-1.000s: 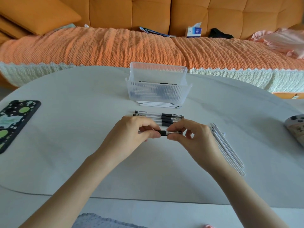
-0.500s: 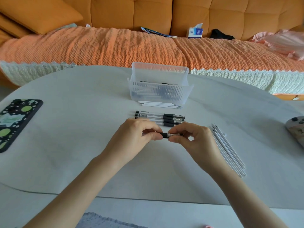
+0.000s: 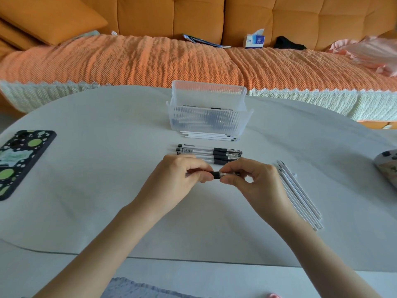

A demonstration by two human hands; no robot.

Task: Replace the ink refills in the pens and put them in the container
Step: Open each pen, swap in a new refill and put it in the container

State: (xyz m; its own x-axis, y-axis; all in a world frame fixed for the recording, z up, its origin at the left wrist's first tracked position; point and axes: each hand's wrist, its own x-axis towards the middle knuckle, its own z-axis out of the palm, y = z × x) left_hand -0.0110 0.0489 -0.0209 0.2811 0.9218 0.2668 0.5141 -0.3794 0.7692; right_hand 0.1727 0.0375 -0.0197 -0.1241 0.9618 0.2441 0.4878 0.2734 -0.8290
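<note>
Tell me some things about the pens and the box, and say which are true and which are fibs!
1. The left hand and the right hand both pinch one pen. True.
2. The clear container has nothing in it. False: stored pens lie inside it.
3. Loose pens lie on the table between the hands and the container. True.
4. The white refills by the right hand stand upright in the container. False: they lie flat on the table, to the right of that hand.
5. The spotted phone lies at the table's right edge. False: it lies at the left edge.
</note>
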